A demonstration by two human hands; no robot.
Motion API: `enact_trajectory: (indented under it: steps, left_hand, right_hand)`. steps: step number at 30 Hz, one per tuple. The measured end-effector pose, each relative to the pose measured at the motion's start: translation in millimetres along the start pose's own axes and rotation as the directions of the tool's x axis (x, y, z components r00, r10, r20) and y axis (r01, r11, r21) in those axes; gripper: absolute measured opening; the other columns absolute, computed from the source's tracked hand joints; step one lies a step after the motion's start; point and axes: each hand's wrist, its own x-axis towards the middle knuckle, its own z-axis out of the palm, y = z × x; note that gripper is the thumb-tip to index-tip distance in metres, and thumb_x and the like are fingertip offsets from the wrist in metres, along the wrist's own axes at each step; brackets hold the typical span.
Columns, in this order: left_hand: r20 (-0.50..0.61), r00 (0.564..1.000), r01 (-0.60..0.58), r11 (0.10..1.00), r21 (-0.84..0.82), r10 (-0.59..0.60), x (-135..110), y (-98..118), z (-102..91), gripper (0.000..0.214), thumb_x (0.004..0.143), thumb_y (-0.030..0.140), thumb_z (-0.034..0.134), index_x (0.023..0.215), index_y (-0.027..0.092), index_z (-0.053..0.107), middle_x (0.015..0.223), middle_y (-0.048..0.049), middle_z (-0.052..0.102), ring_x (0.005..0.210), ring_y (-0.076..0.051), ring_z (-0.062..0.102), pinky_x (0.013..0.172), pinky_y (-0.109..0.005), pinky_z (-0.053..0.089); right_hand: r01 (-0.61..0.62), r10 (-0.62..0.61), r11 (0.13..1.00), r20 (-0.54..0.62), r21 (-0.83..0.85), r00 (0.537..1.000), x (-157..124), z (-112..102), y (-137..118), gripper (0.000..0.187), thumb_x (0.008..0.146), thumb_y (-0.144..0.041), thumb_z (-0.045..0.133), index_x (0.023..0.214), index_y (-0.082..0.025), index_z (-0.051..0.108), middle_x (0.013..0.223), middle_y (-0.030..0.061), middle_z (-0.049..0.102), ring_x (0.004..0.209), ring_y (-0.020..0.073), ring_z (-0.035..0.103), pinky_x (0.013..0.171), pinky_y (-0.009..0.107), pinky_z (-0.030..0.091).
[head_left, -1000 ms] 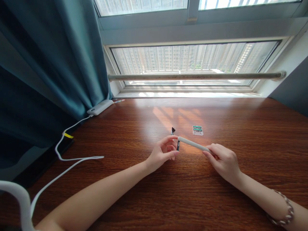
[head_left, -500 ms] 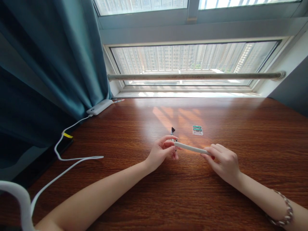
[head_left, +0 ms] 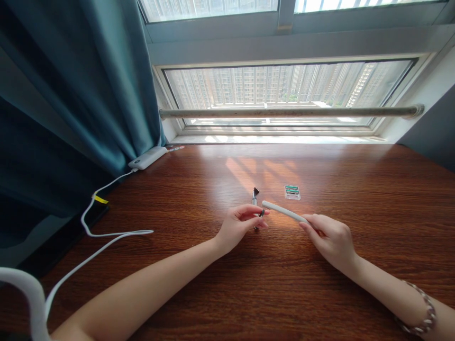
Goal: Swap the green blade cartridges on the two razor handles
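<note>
My right hand (head_left: 329, 237) grips the near end of a slim white handle (head_left: 284, 211), which points up and left over the wooden table (head_left: 199, 189). My left hand (head_left: 240, 225) pinches a small dark piece (head_left: 262, 213) between thumb and fingers, just below the handle's free tip and apart from it. A small dark metal part (head_left: 255, 193) lies on the table just beyond my left fingers. A clear pack with green cartridges (head_left: 292, 191) lies further right of it.
A white power bank (head_left: 147, 157) sits at the table's back left by the teal curtain (head_left: 71, 94), with a white cable (head_left: 106, 227) trailing toward me. A window and a rail (head_left: 284, 113) run along the far edge.
The white handle's tip was pressed against the piece in my left fingers half a second ago; now it has lifted away and the two are separate. My left fingers have closed tighter.
</note>
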Motion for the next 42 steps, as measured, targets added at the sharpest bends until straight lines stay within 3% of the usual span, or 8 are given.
enact_trajectory:
  steps: [2, 8, 14, 23, 32, 35, 40, 42]
  left_hand:
    - [-0.009, 1.000, -0.009, 1.000, -0.004, 0.009, 0, 0, -0.3, 0.017, 0.069, 0.022, 0.066, 0.084, 0.013, 0.064, 0.088, -0.0084, 0.069, 0.066, -0.018, 0.065, 0.061, -0.030, 0.051]
    - [-0.039, 0.999, 0.003, 0.999, -0.049, -0.005, 2, -3, -0.3, 0.018, 0.068, 0.021, 0.068, 0.084, 0.013, 0.064, 0.071, -0.0056, 0.070, 0.069, -0.021, 0.066, 0.067, -0.033, 0.051]
    - [-0.048, 0.999, 0.003, 0.998, -0.058, -0.006, 3, -3, 0.7, 0.023, 0.065, 0.021, 0.070, 0.087, 0.014, 0.066, 0.084, -0.0063, 0.070, 0.081, -0.022, 0.065, 0.080, -0.036, 0.050]
    - [-0.045, 0.998, 0.028, 0.994, -0.106, -0.033, 4, -1, -0.5, 0.031, 0.062, 0.016, 0.072, 0.091, 0.014, 0.062, 0.100, -0.0088, 0.067, 0.091, -0.021, 0.062, 0.081, -0.032, 0.049]
    - [0.073, 0.991, -0.093, 0.977, -0.189, 0.108, 4, -9, -2.6, 0.052, 0.066, 0.009, 0.068, 0.111, 0.019, 0.044, 0.118, -0.0128, 0.056, 0.101, -0.020, 0.057, 0.089, -0.036, 0.041]
    - [0.090, 0.990, -0.090, 0.979, -0.185, 0.108, 4, -11, -3.8, 0.057, 0.064, 0.007, 0.069, 0.113, 0.020, 0.043, 0.119, -0.0121, 0.056, 0.108, -0.021, 0.052, 0.095, -0.036, 0.036]
    - [0.110, 0.988, -0.077, 0.970, -0.229, 0.104, 6, -11, -3.5, 0.057, 0.065, 0.008, 0.069, 0.114, 0.023, 0.044, 0.121, -0.0121, 0.055, 0.112, -0.025, 0.050, 0.095, -0.040, 0.034]
    - [0.121, 0.987, -0.070, 0.966, -0.248, 0.103, 5, -11, -2.7, 0.057, 0.065, 0.006, 0.069, 0.114, 0.023, 0.044, 0.121, -0.0116, 0.055, 0.114, -0.024, 0.049, 0.096, -0.039, 0.033]
  right_hand:
    - [-0.023, 0.023, 1.000, -0.015, 0.018, 1.000, 0, 0, 0, 0.019, 0.084, -0.031, 0.049, 0.082, -0.019, 0.064, 0.065, 0.0011, 0.061, 0.058, 0.0121, 0.053, 0.057, 0.022, 0.035]
    - [0.057, -0.057, 0.998, -0.016, -0.025, 0.998, 1, -1, -2, 0.020, 0.084, -0.031, 0.049, 0.080, -0.019, 0.065, 0.057, 0.0001, 0.056, 0.053, 0.0117, 0.049, 0.055, 0.023, 0.033]
    - [0.097, -0.097, 0.995, -0.023, -0.011, 0.995, 1, -2, -1, 0.018, 0.083, -0.029, 0.050, 0.082, -0.019, 0.065, 0.059, 0.0005, 0.057, 0.054, 0.0115, 0.050, 0.056, 0.023, 0.034]
    - [0.128, -0.129, 0.990, -0.012, -0.051, 0.992, -1, -1, 1, 0.015, 0.082, -0.028, 0.052, 0.083, -0.020, 0.065, 0.061, 0.0004, 0.058, 0.055, 0.0113, 0.049, 0.057, 0.023, 0.033]
    - [0.107, -0.107, 0.992, 0.002, -0.072, 0.994, 2, -2, 0, 0.019, 0.083, -0.030, 0.050, 0.083, -0.020, 0.066, 0.059, 0.0001, 0.057, 0.055, 0.0116, 0.049, 0.056, 0.023, 0.033]
    - [0.057, -0.060, 0.996, -0.043, -0.062, 0.997, 3, -3, 1, 0.019, 0.083, -0.031, 0.051, 0.083, -0.019, 0.066, 0.059, -0.0001, 0.057, 0.055, 0.0116, 0.049, 0.056, 0.023, 0.033]
    - [0.147, -0.147, 0.989, -0.002, -0.021, 0.989, 2, -3, 2, 0.016, 0.082, -0.029, 0.053, 0.085, -0.019, 0.066, 0.059, -0.0004, 0.056, 0.055, 0.0113, 0.048, 0.056, 0.023, 0.033]
    - [0.128, -0.129, 0.991, -0.017, -0.048, 0.991, 2, -2, 2, 0.016, 0.082, -0.029, 0.053, 0.083, -0.019, 0.066, 0.060, -0.0002, 0.057, 0.056, 0.0116, 0.049, 0.057, 0.023, 0.033]
